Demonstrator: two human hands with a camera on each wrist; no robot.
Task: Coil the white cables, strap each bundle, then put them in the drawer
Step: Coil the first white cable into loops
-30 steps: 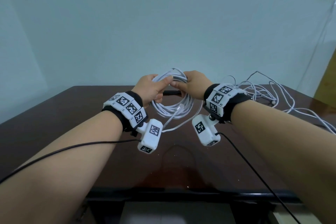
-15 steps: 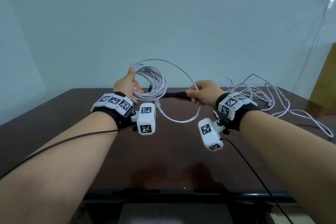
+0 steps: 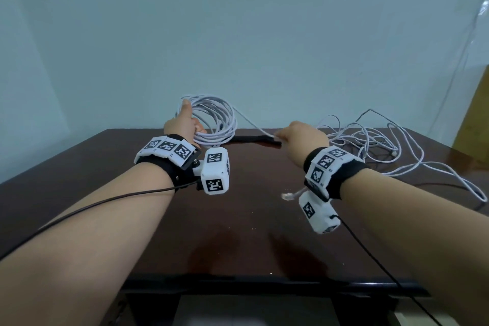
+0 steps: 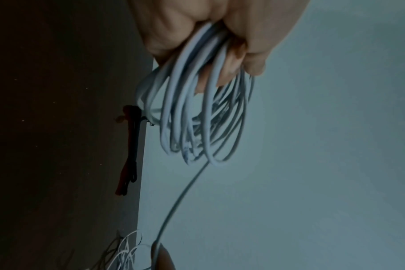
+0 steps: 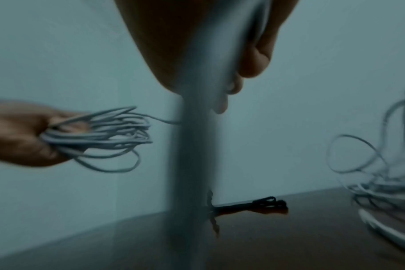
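My left hand [image 3: 188, 118] grips a coil of white cable [image 3: 215, 120] and holds it upright above the far left of the dark table [image 3: 238, 233]. One strand runs taut from the coil to my right hand [image 3: 281, 137], which pinches it. The cable's plug end [image 3: 287, 196] hangs below my right wrist. In the left wrist view my fingers [image 4: 222, 73] curl through the coil's loops [image 4: 197, 118]. The right wrist view shows the held strand [image 5: 197, 146] as a blur, with the coil [image 5: 104, 135] to the left.
Black straps [image 3: 254, 139] lie on the table between my hands, near the far edge. A loose tangle of white cables [image 3: 375, 145] spreads over the far right of the table. A pale wall stands behind it. Black wrist-camera leads trail off both forearms.
My hands have drawn apart. The left has carried the coil up and to the left, and the right has slid right along the strand, pulling it straight; the plug end now dangles under the wrist.
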